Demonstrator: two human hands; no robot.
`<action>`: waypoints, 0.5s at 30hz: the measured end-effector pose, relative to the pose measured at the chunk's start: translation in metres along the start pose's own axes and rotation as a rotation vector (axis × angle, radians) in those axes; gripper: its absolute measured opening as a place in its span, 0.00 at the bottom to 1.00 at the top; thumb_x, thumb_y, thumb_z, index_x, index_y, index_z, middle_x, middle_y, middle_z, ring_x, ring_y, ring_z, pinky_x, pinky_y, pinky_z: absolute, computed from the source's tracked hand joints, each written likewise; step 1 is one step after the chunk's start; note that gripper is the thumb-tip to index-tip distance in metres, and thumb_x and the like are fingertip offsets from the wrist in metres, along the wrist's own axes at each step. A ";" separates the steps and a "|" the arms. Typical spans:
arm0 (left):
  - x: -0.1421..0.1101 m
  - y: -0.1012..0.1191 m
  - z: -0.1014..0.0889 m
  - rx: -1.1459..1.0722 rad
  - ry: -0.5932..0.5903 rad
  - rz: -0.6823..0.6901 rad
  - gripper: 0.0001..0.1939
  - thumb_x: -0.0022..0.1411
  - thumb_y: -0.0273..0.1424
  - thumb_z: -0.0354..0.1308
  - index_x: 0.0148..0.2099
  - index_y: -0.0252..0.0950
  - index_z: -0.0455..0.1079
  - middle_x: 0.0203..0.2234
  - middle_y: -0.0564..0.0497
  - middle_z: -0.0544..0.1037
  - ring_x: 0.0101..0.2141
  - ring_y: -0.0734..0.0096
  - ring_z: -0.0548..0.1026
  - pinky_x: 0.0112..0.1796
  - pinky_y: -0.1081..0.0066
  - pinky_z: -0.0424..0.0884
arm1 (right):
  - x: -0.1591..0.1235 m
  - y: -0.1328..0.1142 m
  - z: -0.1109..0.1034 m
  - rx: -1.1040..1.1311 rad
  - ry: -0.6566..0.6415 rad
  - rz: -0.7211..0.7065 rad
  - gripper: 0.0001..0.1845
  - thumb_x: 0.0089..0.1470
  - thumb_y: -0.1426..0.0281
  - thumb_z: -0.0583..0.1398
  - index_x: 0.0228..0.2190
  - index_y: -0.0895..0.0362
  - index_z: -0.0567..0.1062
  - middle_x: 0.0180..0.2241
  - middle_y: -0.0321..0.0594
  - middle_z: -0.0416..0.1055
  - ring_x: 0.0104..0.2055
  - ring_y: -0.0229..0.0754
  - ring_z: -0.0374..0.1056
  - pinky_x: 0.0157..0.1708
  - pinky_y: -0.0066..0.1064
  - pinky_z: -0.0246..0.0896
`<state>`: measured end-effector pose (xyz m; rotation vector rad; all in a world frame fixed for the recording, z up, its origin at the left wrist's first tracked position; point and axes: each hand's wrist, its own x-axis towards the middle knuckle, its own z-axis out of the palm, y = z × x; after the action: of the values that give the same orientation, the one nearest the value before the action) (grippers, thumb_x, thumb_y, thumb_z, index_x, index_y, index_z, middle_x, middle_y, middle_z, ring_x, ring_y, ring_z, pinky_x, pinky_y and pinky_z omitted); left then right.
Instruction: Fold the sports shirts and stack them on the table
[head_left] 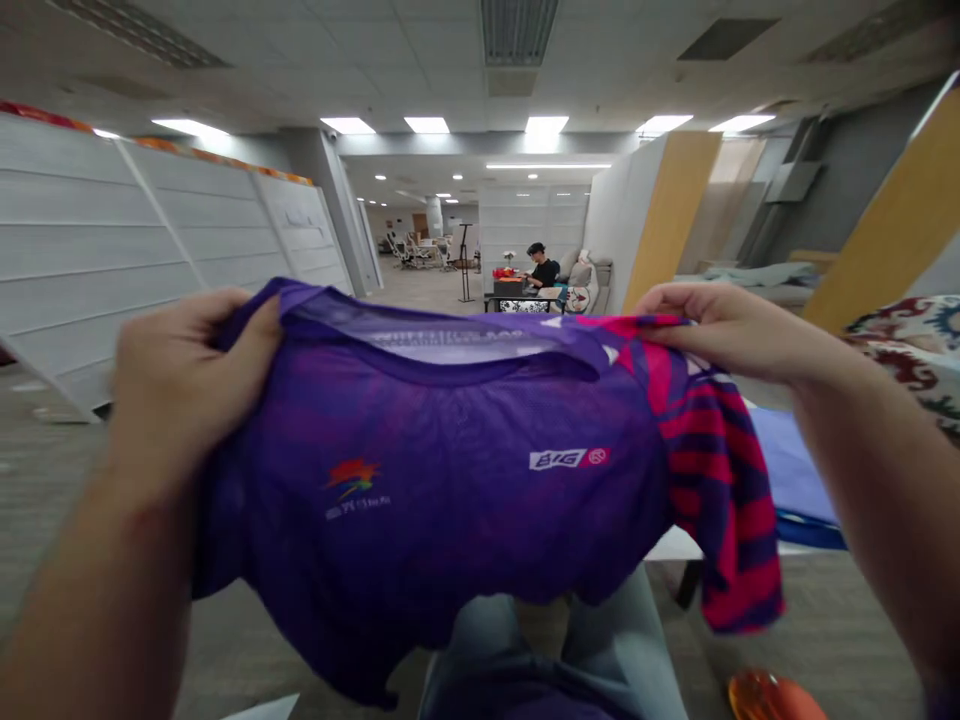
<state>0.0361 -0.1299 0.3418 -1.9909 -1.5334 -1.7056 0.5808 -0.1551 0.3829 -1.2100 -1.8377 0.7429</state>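
Observation:
A purple T-shirt [457, 450] hangs stretched between my two hands, its neckline along the top and its chest logos facing me. The sleeve on the right side is striped pink and purple. My left hand [195, 380] is closed on the left shoulder, thumb pressed on the fabric by the collar. My right hand [720, 320] pinches the other shoulder above the striped sleeve. The lower part of the shirt droops in loose folds over my knees in jeans [622, 640].
At the right, blue folded cloth [795, 480] lies on a white table [671, 546]. An orange object [776, 695] is low at the right. A person [544, 270] sits at a far table. White partitions [165, 230] stand at the left, a patterned cushion [915, 350] at the far right.

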 end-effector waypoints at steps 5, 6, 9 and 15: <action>0.096 -0.058 0.116 0.102 -0.197 0.044 0.28 0.69 0.60 0.66 0.48 0.40 0.86 0.36 0.52 0.86 0.48 0.55 0.84 0.65 0.57 0.75 | 0.123 0.052 0.020 -0.368 0.064 0.010 0.28 0.57 0.44 0.75 0.39 0.57 0.83 0.34 0.38 0.82 0.36 0.43 0.76 0.37 0.31 0.70; 0.110 -0.070 0.143 0.148 -0.248 0.016 0.29 0.71 0.59 0.64 0.49 0.36 0.85 0.38 0.52 0.87 0.49 0.59 0.83 0.64 0.59 0.74 | 0.149 0.065 0.026 -0.507 0.099 0.035 0.25 0.59 0.47 0.74 0.39 0.57 0.84 0.35 0.39 0.82 0.39 0.45 0.77 0.40 0.32 0.71; 0.133 -0.095 0.218 0.211 -0.297 -0.062 0.32 0.76 0.54 0.59 0.55 0.26 0.80 0.51 0.44 0.86 0.55 0.66 0.79 0.68 0.63 0.68 | 0.206 0.099 0.053 -0.781 0.230 0.104 0.18 0.63 0.58 0.72 0.46 0.59 0.84 0.46 0.50 0.84 0.53 0.54 0.78 0.55 0.40 0.71; 0.021 -0.137 0.299 0.335 -0.347 -0.012 0.33 0.82 0.47 0.53 0.76 0.31 0.66 0.77 0.30 0.61 0.77 0.40 0.58 0.76 0.41 0.50 | 0.153 0.189 0.161 -0.781 0.125 0.030 0.28 0.75 0.54 0.59 0.66 0.56 0.76 0.67 0.56 0.75 0.69 0.58 0.71 0.71 0.49 0.63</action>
<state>0.1386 0.1388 0.1816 -2.1687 -1.7927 -1.0502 0.4948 0.0501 0.1936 -1.7124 -2.0682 -0.0793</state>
